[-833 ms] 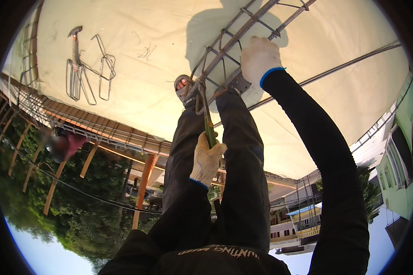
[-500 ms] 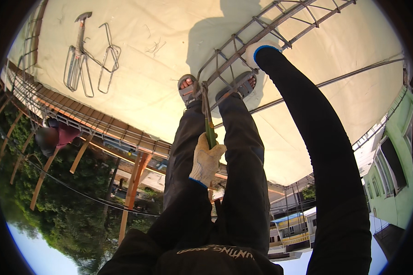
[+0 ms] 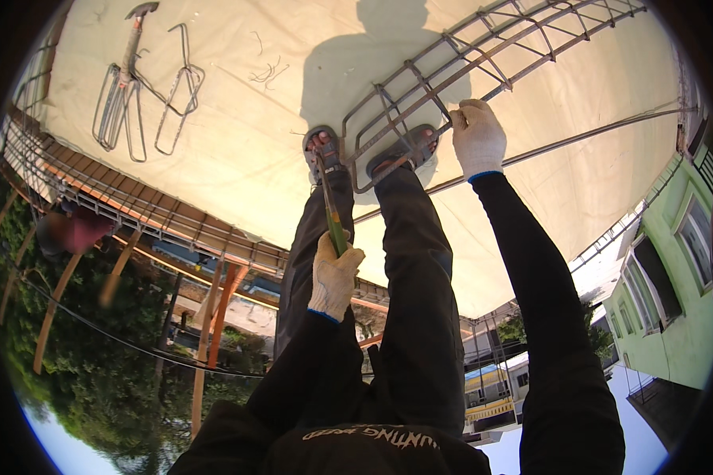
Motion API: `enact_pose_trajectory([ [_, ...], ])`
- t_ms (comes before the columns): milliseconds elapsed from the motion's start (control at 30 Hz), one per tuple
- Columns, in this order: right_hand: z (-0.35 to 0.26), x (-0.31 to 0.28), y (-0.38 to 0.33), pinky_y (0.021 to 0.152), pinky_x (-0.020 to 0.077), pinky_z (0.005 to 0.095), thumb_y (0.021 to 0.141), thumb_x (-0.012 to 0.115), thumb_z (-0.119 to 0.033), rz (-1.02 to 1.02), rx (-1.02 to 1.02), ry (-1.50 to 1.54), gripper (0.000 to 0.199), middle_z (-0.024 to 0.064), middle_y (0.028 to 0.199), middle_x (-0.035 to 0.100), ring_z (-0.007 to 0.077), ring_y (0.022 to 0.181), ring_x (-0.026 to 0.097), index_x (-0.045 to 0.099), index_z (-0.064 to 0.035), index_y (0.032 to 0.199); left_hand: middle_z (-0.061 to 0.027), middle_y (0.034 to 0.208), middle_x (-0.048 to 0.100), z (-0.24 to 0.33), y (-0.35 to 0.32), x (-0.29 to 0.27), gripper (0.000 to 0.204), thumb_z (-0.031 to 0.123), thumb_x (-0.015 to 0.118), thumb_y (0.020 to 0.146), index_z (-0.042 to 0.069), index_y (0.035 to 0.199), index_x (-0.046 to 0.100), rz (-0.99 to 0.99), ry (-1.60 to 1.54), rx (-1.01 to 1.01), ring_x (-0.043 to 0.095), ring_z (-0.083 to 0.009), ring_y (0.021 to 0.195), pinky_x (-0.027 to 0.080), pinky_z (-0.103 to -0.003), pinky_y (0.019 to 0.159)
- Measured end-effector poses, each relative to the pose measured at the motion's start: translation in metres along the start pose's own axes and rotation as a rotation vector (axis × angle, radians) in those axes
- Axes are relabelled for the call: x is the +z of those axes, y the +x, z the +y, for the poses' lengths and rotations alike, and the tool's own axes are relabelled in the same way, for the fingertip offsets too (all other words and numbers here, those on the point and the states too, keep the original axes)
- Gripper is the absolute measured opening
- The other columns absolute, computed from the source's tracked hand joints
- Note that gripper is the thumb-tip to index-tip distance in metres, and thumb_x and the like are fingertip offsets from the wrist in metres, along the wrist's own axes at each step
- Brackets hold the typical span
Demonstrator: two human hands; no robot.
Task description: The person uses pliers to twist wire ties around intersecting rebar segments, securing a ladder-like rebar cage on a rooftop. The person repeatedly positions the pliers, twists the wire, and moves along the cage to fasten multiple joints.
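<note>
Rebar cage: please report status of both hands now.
Left hand shut on green-handled tool, tip by left sandal. Right hand gripping rebar cage bar. Both feet stand on cage end; loose stirrups lie apart.

Bare pale slab (image 3: 238,142) lies open between the bent stirrups (image 3: 146,103) and the left foot (image 3: 322,150); the rebar cage (image 3: 467,71) crowds the right hand (image 3: 478,138); the long loose bar (image 3: 578,141) crosses beyond it; both legs fill the middle.
</note>
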State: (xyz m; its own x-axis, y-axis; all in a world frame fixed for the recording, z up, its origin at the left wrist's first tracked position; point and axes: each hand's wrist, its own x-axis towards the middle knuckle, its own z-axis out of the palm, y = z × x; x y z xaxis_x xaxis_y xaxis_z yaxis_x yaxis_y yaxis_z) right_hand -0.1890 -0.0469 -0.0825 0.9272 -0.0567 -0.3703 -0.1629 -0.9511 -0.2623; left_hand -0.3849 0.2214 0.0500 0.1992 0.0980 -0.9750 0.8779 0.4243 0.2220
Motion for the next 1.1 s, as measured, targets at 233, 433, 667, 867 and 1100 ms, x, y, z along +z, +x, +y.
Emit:
enact_pose_trajectory([
  [233,-0.004,0.077,-0.059,0.088,0.0579,0.0474,0.102,0.07,-0.031,0.057,0.879,0.608,0.033,0.0223,0.098,0.08,0.0422,0.095,0.076,0.081,-0.0004,0.105,-0.0009,0.098,0.057,0.001,0.012,-0.015,0.048,0.0,0.072,0.094,-0.003,0.138,0.055,-0.046,0.05,0.0,0.058,-0.0088,0.077,0.048,-0.025,0.066],
  [433,-0.013,0.087,-0.034,0.094,0.0608,0.0503,0.106,0.062,-0.024,-0.177,0.983,0.724,0.029,0.0208,0.11,0.082,0.0419,0.108,0.078,0.082,-0.0043,0.108,-0.001,0.098,0.058,0.024,0.007,-0.017,0.047,0.001,0.073,0.093,-0.002,0.137,0.055,-0.074,0.157,0.021,0.058,-0.009,0.076,0.049,-0.024,0.066],
  [667,0.125,0.119,-0.103,0.076,0.0682,0.0508,0.109,0.065,-0.039,-0.514,0.974,-0.131,0.037,0.0166,0.115,0.085,0.0287,0.105,0.083,0.088,-0.0109,0.113,-0.0021,0.09,0.058,0.045,0.009,0.008,0.043,0.005,0.07,0.093,-0.004,0.133,0.057,-0.1,0.301,0.045,0.054,-0.0097,0.068,0.047,-0.027,0.061],
  [867,0.099,0.031,-0.184,0.067,0.0562,0.0331,0.102,0.076,-0.047,-0.29,1.101,1.152,0.05,0.0095,0.099,0.077,0.0165,0.073,0.068,0.08,-0.0058,0.129,-0.0013,0.088,0.06,0.059,-0.023,0.011,0.041,0.009,0.072,0.092,-0.002,0.13,0.059,-0.08,0.549,0.067,0.057,-0.0104,0.068,0.048,-0.028,0.061],
  [1100,0.005,-0.164,-0.298,0.101,0.0603,0.0486,0.099,0.067,-0.036,-0.596,0.601,0.441,0.038,0.0218,0.111,0.083,0.0417,0.111,0.078,0.087,-0.0055,0.111,-0.0203,0.104,0.073,0.149,-0.152,-0.026,0.061,0.042,0.078,0.088,-0.006,0.124,0.066,-0.179,1.114,0.157,0.072,-0.0297,0.1,0.056,-0.043,0.087],
])
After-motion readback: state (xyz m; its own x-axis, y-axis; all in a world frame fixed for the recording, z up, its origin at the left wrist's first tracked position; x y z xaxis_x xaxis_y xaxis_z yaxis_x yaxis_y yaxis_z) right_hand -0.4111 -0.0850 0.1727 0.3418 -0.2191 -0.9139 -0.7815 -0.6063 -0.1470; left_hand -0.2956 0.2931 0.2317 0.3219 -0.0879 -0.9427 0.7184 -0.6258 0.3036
